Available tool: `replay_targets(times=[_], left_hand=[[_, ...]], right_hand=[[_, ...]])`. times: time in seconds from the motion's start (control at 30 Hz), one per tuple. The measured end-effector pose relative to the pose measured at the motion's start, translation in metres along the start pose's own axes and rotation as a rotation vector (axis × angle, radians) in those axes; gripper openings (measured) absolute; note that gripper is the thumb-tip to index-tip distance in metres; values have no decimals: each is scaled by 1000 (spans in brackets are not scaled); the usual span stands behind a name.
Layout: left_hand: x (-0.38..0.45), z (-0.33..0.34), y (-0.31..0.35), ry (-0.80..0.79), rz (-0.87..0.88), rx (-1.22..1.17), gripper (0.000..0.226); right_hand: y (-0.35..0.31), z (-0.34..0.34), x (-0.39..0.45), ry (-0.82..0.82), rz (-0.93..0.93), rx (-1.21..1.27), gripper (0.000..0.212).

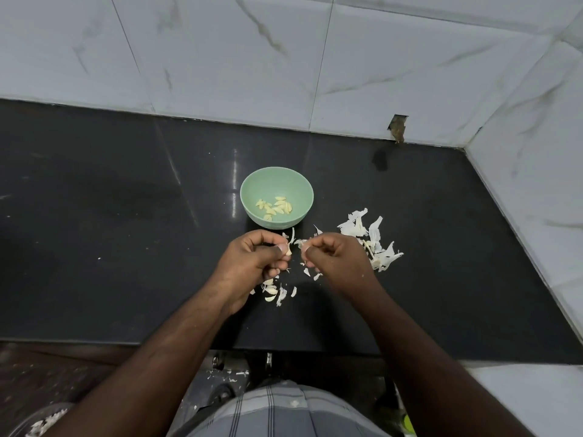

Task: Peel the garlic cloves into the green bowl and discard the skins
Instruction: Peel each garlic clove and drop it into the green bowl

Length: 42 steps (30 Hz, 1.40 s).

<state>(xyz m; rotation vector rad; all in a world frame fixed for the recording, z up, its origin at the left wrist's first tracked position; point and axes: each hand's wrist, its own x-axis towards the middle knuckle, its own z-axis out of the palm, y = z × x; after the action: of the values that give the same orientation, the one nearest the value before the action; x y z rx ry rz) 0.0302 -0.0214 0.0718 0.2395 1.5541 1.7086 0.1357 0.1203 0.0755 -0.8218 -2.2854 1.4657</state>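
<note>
Fingers (285, 247) of the left hand (252, 260) are curled tight, pinching a small pale garlic clove (288, 251) at the thumb tip; those of the right hand (334, 258) are curled as well, nipping a scrap of papery skin (301, 242) just beside it. Both hands hover low over the black desk (126, 231), close together but not touching, with the clove between them. Its long axis cannot be made out; too little of it shows past the thumb. What matters for dropping it in is that the green bowl (252, 197) sits directly beyond the hands, away from the body, slightly nearer the left hand, which carries the clove, so a short forward reach should serve. Peeled cloves (274, 207) already lie in the bowl. A loose heap of skins (372, 239) lies on the desk to the right, more bits (274, 290) under the left wrist; discarding is, I judge, yet to come
</note>
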Motion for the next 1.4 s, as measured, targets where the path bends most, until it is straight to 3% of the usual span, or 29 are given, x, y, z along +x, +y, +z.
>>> replay_targets(times=[0.13,0.27,0.37,0.57,0.7,0.83,1.03,1.23,1.4], left_hand=[[-1,0,-3,14,-84,-61,5],[-1,1,-4,-9,-140,-146,5],[-1,4,-3,-22,-155,-178,7],[3,13,-7,3,-122,-81,8],[7,17,-13,90,27,197,4],[8,19,-13,120,124,306,15],[7,21,-7,84,184,259,7],[6,20,-4,44,119,166,5],[8,16,-5,43,81,147,7]], right_hand=[[5,-11,1,60,-50,-321,11],[5,-5,-5,-22,-266,-249,28],[7,7,-8,-50,-326,-252,29],[10,9,-7,74,-154,-21,19],[13,4,-1,105,-106,-42,22],[15,4,-1,93,-49,-13,23],[11,6,-2,38,-20,85,26],[6,6,-1,60,-45,140,32],[3,9,-4,70,-57,148,21]])
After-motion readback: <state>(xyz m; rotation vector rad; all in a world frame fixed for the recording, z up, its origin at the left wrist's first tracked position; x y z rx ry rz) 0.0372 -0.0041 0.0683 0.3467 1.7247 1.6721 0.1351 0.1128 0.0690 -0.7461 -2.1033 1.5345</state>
